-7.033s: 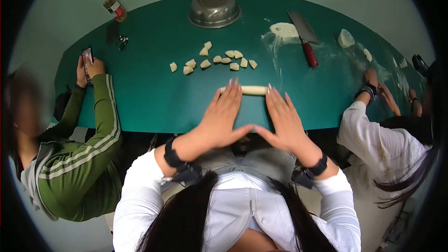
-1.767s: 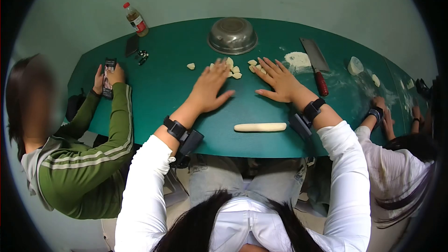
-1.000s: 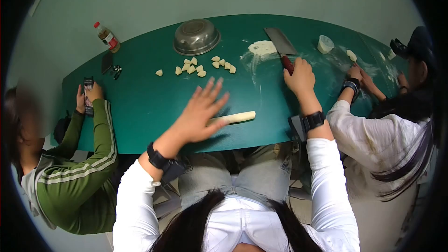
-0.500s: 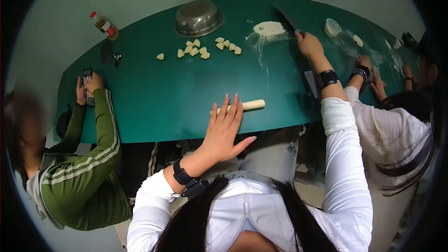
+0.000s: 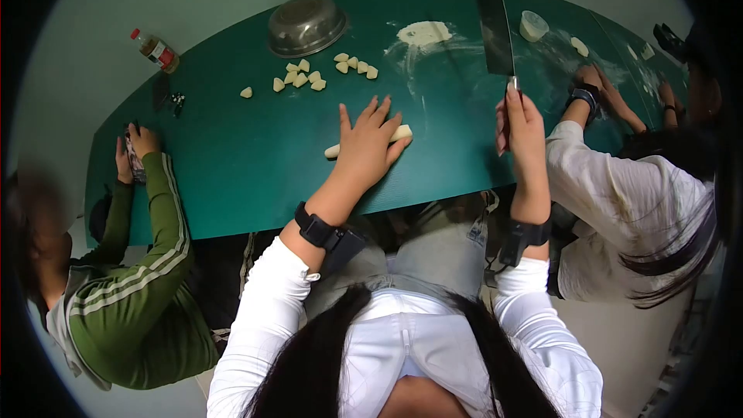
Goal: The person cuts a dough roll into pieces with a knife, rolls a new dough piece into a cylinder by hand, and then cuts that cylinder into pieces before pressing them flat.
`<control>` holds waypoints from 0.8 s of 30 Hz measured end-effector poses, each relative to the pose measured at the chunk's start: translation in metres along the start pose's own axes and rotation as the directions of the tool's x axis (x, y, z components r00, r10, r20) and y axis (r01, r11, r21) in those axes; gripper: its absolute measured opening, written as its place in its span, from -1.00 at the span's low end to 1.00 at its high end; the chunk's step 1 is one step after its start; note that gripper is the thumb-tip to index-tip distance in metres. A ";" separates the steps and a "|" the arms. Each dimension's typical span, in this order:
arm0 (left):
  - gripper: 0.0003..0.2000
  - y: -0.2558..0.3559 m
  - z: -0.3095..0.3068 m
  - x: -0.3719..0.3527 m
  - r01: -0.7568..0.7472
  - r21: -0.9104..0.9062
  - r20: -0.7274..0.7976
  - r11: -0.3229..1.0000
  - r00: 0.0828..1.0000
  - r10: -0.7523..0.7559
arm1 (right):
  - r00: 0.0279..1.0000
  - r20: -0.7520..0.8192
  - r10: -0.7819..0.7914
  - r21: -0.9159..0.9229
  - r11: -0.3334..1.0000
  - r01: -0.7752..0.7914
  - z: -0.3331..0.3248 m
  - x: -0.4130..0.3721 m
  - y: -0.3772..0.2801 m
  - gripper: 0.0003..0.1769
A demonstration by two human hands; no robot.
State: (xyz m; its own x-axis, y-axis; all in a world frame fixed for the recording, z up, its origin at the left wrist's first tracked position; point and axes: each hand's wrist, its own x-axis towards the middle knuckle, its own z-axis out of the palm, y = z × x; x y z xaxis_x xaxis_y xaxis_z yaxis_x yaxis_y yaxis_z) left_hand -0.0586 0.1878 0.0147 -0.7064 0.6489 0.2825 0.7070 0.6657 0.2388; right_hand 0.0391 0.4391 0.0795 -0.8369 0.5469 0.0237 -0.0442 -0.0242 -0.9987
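Observation:
My left hand (image 5: 367, 138) lies palm down, fingers spread, across a pale dough roll (image 5: 402, 133) near the front of the green table (image 5: 255, 178). Both ends of the roll show beside the hand. To the right, my right hand (image 5: 522, 125) is closed round the handle of a cleaver (image 5: 494, 19), whose blade points up and away from me. Beyond the left hand lie several small dough pieces (image 5: 300, 80) in two loose groups, with one piece (image 5: 246, 93) apart on the left. White flour (image 5: 424, 33) is heaped at the back.
An upturned metal bowl (image 5: 307, 25) and a red-capped bottle (image 5: 156, 51) stand at the back left. A plastic cup (image 5: 533, 26) is at the back right. A person in green (image 5: 139, 294) holds an object at left; people with hands on the table (image 5: 596, 87) are at right.
My right hand has drawn back towards me and raised the cleaver upright from the table. My left hand has moved over the roll, covering its middle. The whole view has shifted slightly.

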 end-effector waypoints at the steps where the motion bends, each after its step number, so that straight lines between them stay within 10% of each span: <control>1: -0.53 0.000 0.003 0.005 -0.023 -0.035 -0.013 0.999 1.000 0.022 | 1.000 0.008 -0.027 0.042 0.999 0.026 0.000 -0.006 0.008 -0.49; 10: -0.58 0.003 0.011 0.046 -0.145 0.030 0.022 0.989 0.989 0.145 | 0.986 -0.143 -0.082 -0.013 0.997 0.081 0.004 -0.024 0.027 -0.51; 13: -0.41 0.013 0.008 0.038 -0.131 -0.053 -0.184 0.990 0.976 0.119 | 0.988 -0.141 -0.066 -0.079 0.995 0.055 0.004 -0.032 0.021 -0.55; 24: -0.17 -0.008 -0.043 -0.080 0.200 -0.017 -0.028 0.980 0.979 -0.201 | 0.922 0.282 0.266 -0.081 0.964 -0.254 -0.005 -0.081 -0.004 -0.70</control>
State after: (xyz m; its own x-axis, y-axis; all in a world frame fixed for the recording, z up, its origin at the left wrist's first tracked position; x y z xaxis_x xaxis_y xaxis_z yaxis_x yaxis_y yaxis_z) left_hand -0.0063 0.1143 0.0304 -0.8329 0.4915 0.2545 0.5515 0.7760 0.3062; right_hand 0.1099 0.3987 0.0815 -0.9371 0.2615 -0.2313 0.2136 -0.0945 -0.9723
